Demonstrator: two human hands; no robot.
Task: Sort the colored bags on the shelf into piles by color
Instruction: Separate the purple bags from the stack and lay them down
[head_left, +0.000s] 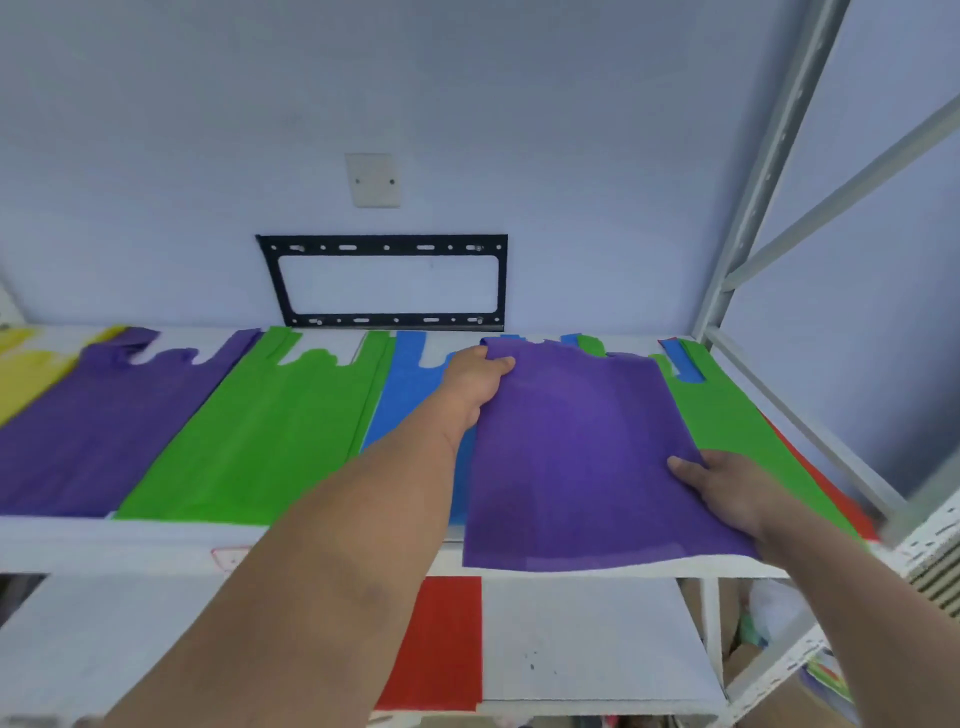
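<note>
From the head view, my left hand (475, 376) has its grip pinched on the purple bag's (582, 452) top corner and my right hand (727, 488) on its side edge, lifting it flat off the mixed heap (727, 415) at the shelf's (156, 540) right end, probably bound for the purple pile (104, 415).

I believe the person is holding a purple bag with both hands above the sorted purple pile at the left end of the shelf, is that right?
Not quite: the head view shows both hands, left hand and right hand, holding the purple bag over the mixed green, blue and red bags at the right end; the purple pile lies far left.
</note>
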